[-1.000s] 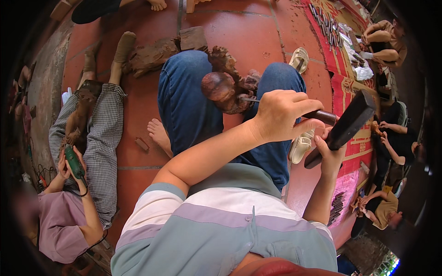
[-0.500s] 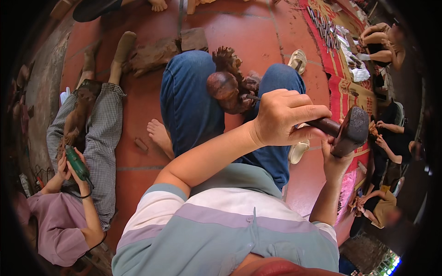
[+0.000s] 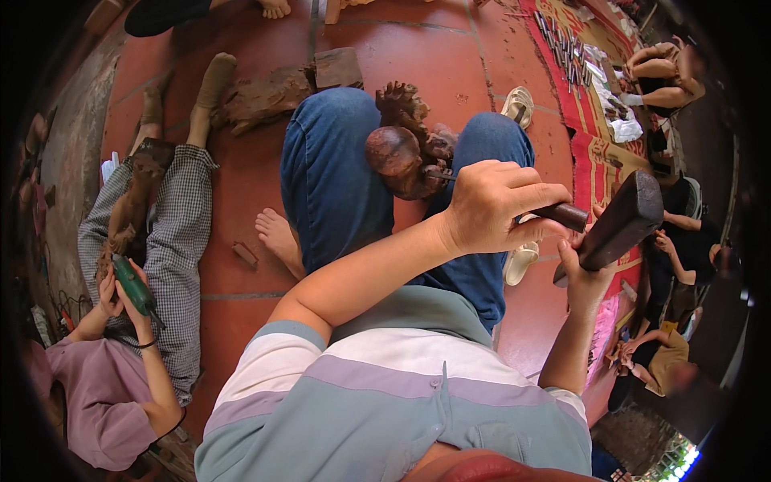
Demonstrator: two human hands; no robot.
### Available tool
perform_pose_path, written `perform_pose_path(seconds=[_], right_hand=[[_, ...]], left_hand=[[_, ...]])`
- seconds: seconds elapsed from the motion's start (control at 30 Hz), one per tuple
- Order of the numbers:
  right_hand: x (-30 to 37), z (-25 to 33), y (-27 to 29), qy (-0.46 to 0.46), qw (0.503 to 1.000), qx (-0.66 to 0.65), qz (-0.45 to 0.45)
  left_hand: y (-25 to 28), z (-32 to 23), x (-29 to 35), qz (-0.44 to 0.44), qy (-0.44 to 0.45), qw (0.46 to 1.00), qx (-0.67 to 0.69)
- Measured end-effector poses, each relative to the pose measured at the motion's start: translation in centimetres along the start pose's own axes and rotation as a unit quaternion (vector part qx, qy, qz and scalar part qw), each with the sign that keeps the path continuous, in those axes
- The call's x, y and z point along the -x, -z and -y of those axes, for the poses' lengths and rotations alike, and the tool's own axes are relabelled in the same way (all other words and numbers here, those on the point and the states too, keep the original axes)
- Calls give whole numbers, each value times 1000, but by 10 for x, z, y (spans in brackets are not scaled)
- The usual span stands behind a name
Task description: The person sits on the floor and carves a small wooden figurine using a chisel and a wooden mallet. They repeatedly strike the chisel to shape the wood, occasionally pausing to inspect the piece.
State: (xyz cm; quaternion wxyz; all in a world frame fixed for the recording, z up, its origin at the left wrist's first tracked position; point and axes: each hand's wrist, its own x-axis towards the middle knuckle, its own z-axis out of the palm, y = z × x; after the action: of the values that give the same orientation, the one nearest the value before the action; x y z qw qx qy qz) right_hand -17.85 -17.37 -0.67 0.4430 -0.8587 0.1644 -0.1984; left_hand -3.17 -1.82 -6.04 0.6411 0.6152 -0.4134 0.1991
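Observation:
A dark brown wood carving [image 3: 393,151] with a smooth rounded part and a jagged upper part rests between my knees. My left hand [image 3: 498,202] is closed around a chisel [image 3: 566,214]; its dark handle end sticks out to the right, and its metal blade reaches left to the carving. Whether the blade tip bites into the wood I cannot tell. On the right, my right hand [image 3: 586,277] grips a dark, blocky mallet [image 3: 622,221], whose head hangs apart from the chisel's end. Most of the mallet's handle is hidden by the hand.
To the left, a co-worker holds a green power tool [image 3: 134,285] to a wooden piece [image 3: 132,201]. Wood blocks [image 3: 269,96] lie ahead on the red tiles. At right are sandals [image 3: 519,107], a red mat [image 3: 590,161], several chisels [image 3: 566,50] and other seated people.
The mallet has swung away from the chisel's end, to the right, and its head has turned. The carving has shifted slightly right. My left hand keeps its hold on the chisel.

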Motion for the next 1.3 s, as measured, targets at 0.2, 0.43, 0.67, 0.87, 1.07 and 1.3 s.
perform_pose_path(seconds=[0.2,0.43,0.67,0.87,1.07,1.3], right_hand=[[-14,12,4,106,993,54,2],[-19,20,11,111,976,187,-8],[-21,23,15,172,963,209,-11],[-19,33,5,72,995,66,-1],[-18,27,8,97,992,76,28],[-24,37,2,79,995,65,24]], left_hand=[[11,4,-5,-56,11,994,97],[22,12,-3,-121,11,983,138],[14,-4,-12,-80,-49,993,75],[7,-2,-6,-75,-12,995,58],[6,-2,-4,-76,0,996,55],[11,3,-3,-101,19,987,122]])
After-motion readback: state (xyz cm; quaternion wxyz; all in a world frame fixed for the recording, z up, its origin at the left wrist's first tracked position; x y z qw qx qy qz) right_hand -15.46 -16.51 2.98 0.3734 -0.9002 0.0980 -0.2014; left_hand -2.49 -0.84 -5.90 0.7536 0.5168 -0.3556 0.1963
